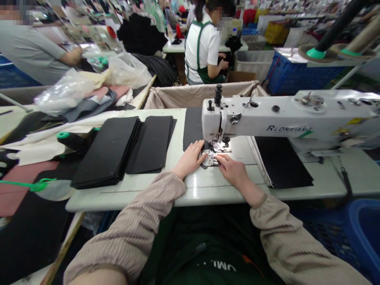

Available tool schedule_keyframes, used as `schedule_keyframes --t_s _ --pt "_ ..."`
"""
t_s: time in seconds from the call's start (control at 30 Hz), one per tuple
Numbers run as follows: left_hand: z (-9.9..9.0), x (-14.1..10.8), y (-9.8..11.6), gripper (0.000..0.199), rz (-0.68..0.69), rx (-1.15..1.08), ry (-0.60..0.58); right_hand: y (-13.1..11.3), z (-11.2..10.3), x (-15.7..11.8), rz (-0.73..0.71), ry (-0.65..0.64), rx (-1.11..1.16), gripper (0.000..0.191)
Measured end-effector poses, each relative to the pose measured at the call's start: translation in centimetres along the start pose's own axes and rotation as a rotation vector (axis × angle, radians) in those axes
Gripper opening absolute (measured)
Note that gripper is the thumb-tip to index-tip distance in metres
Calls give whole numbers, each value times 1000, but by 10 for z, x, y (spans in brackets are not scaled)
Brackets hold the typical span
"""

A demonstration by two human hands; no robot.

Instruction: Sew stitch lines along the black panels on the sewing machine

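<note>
A white sewing machine (261, 116) stands on the pale table (196, 194), its needle area lit. Just left of the presser foot, my left hand (191, 157) lies with fingers spread over a black panel (192, 124), which runs back beside the machine head. My right hand (233, 169) is at the front right of the needle plate, fingers bent together at a small metal part (210, 159); what they hold, if anything, is hidden. Two stacks of black panels, a thick one (107, 150) and a thinner one (152, 144), lie to the left.
More black pieces (283, 162) lie under the machine arm at right. A black thread cone (71, 141), plastic bags (63, 91) and fabric scraps crowd the left. Behind the table hangs a beige cloth bin (190, 95); a person (198, 49) sits beyond. A blue basket (363, 221) stands lower right.
</note>
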State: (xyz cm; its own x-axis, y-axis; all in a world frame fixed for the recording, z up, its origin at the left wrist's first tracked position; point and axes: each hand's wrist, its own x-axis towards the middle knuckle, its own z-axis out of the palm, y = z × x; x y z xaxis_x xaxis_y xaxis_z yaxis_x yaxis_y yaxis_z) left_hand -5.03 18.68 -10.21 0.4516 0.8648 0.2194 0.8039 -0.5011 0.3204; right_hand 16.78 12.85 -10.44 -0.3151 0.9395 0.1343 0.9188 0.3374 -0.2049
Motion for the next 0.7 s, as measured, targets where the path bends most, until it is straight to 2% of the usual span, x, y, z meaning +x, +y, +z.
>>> schedule_keyframes --t_s 0.1,0.17,0.23,0.3,0.4,0.47,0.57,0.63,0.7 --pt "-6 -6 18 57 -173 121 78 -5 -10 -3 5 -39 4 43" --pt "-7 -26 34 60 -257 192 116 -7 -22 -13 9 -51 19 42" --pt "-5 -60 47 62 -282 222 127 -5 -37 -30 52 -26 36 40" --pt "-5 -104 57 64 -291 223 129 6 -51 -49 151 12 44 37" --pt "-12 -169 60 57 -288 175 59 34 -66 -72 291 23 112 34" --pt "-23 -199 57 50 -248 109 -22 53 -69 -80 350 12 158 36" --pt "-40 -213 51 57 -143 -6 -165 67 -70 -85 373 44 198 36" --pt "-47 -205 50 65 -73 -49 -224 66 -70 -90 336 108 239 35" --pt "-48 -188 53 64 -29 -52 -231 62 -70 -99 302 171 283 34"
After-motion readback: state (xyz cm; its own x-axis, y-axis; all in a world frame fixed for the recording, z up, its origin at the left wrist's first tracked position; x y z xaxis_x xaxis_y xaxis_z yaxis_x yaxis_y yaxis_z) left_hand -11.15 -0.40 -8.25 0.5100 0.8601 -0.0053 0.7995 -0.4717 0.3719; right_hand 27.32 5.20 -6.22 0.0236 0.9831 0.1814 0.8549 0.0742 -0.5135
